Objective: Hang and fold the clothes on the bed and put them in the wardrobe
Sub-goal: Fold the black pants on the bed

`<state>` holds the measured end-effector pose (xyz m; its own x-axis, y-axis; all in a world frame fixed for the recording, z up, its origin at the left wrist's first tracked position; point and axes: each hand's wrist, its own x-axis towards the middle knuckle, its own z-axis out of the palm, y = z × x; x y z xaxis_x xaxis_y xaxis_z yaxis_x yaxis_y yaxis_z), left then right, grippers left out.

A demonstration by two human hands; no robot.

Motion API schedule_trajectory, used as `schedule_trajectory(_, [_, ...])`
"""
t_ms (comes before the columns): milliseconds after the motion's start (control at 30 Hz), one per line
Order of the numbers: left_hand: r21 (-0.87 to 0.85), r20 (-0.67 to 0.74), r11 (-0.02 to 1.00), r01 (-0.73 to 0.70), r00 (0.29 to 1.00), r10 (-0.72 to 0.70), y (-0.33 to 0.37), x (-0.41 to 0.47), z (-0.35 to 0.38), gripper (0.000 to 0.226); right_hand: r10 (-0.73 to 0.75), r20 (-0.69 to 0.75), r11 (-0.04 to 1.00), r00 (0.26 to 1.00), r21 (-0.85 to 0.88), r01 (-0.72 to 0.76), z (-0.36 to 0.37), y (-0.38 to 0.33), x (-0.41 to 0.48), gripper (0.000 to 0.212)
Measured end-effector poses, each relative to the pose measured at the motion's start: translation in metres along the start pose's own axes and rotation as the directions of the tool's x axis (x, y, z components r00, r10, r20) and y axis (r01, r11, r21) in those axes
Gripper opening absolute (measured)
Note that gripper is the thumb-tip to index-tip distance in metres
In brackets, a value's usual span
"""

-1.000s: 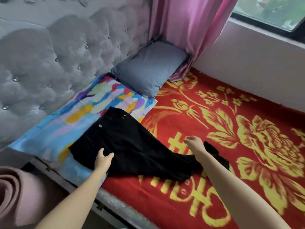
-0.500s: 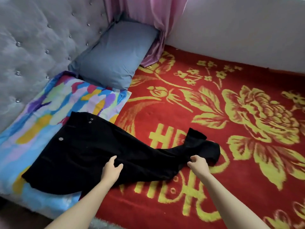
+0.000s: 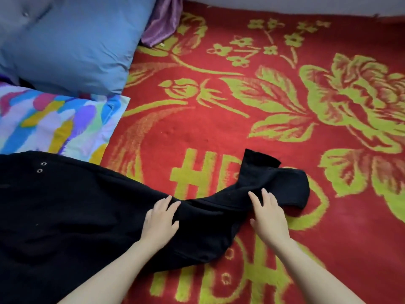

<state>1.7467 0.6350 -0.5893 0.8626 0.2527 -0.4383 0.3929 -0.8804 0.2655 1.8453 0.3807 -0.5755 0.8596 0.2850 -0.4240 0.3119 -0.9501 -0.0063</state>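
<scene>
The left grip is laid flat, fingers straight and slightly spread, on the black trousers. The right grip is laid likewise on the trouser leg, and nothing is clasped by either. The trousers are spread along the bed's near edge, the waist overlapping a multicoloured pillow at the left. The bed is covered by a red blanket with yellow-green flowers. A blue pillow and purple curtain are seen at the far left corner. Large yellow characters, partly covered, cannot be read.
</scene>
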Motion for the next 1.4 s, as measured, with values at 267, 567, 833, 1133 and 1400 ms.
schedule_trajectory(267, [0.127, 0.044, 0.961, -0.246, 0.969, 0.242, 0.005, 0.031, 0.003, 0.023, -0.151, -0.271, 0.986, 0.951, -0.106, 0.126, 0.000, 0.015, 0.029, 0.062])
schedule_trajectory(567, [-0.130, -0.595, 0.924, -0.359, 0.774, 0.217, -0.003, 0.051, -0.089, 0.017, 0.266, -0.331, 0.912, 0.905, 0.391, -0.125, -0.140, 0.033, 0.107, 0.044])
schedule_trajectory(833, [0.184, -0.053, 0.977, 0.110, 0.993, -0.102, -0.040, 0.070, -0.047, 0.080, 0.319, -0.189, 0.937, 0.929, 0.212, -0.278, -0.091, 0.015, 0.107, 0.061])
schedule_trajectory(1133, [0.230, -0.183, 0.973, 0.012, 0.983, 0.031, -0.045, 0.039, -0.024, 0.073, 0.524, 0.188, 0.461, 0.831, 0.757, -0.463, -0.012, -0.004, 0.105, 0.091])
schedule_trajectory(1400, [0.227, -0.035, 0.936, -0.269, 0.958, 0.284, -0.032, -0.036, 0.027, 0.068, 0.667, 0.262, 0.117, 0.698, 0.888, -0.445, 0.000, 0.018, 0.088, 0.039])
